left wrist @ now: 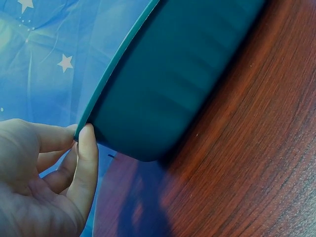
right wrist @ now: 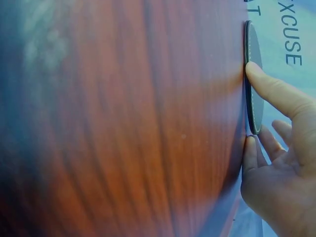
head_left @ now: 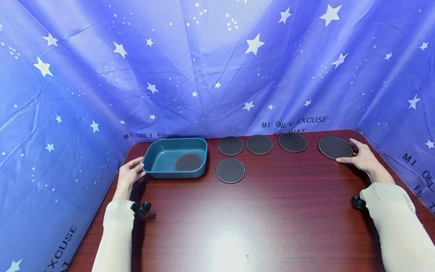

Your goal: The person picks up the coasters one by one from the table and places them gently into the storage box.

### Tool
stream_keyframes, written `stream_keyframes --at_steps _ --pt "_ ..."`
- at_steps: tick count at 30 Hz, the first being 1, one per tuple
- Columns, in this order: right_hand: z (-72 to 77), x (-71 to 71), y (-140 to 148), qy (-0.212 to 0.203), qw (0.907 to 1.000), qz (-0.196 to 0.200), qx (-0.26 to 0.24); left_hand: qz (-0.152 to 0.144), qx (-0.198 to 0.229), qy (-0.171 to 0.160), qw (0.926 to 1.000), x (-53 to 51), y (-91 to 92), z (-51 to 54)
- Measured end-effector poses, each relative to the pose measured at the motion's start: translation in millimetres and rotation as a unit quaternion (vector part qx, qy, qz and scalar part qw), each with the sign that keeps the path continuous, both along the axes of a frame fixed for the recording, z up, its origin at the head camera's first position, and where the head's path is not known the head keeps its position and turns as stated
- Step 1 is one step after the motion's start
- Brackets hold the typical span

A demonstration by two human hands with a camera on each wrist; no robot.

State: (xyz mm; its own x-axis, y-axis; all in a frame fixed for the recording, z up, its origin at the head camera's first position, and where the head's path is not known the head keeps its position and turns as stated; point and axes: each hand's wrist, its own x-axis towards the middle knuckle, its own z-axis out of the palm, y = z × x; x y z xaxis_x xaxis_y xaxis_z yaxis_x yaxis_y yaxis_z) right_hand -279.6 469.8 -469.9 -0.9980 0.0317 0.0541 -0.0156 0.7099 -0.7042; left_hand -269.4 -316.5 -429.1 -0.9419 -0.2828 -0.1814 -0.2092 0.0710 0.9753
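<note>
My left hand (head_left: pixel 128 174) pinches the left corner of a teal plastic basin (head_left: pixel 175 175), thumb and fingers meeting on its rim (left wrist: pixel 101 81). Inside the basin lies one round dark coaster (head_left: pixel 188 162), toward its right side. At the far right of the table, my right hand (head_left: pixel 365 156) holds another coaster (head_left: pixel 334 147) by its edge. In the right wrist view, the thumb (right wrist: pixel 261 81) lies on one side of this coaster (right wrist: pixel 254 98) and the fingers are at the other. The coaster looks flat on or just above the tabletop.
Three coasters (head_left: pixel 230 146) (head_left: pixel 259 144) (head_left: pixel 292 142) lie in a row along the table's back edge. One more coaster (head_left: pixel 230 170) lies in front of the leftmost. A blue star-printed curtain (head_left: pixel 217 68) surrounds the reddish-brown table (head_left: pixel 265 211) at the back and sides.
</note>
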Motion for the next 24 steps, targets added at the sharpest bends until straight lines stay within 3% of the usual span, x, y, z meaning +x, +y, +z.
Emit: stream_keyframes --at_steps 6,11,15,24 --pt "-0.9 1.2 -0.2 0.015 0.9994 -0.019 0.023 0.002 0.000 0.001 1.0000 -0.4 1.4 -0.9" --pt "-0.5 1.2 1.7 0.019 0.9995 -0.026 0.006 0.003 0.000 -0.004 1.0000 0.7 1.7 -0.8" --pt "1.1 0.4 3.4 0.010 0.9994 -0.029 -0.012 0.003 -0.001 -0.010 0.9999 1.7 1.5 -0.5" --pt "5.4 2.2 5.3 -0.028 0.9981 -0.055 0.004 0.004 -0.003 -0.007 1.0000 -0.5 1.6 0.6"
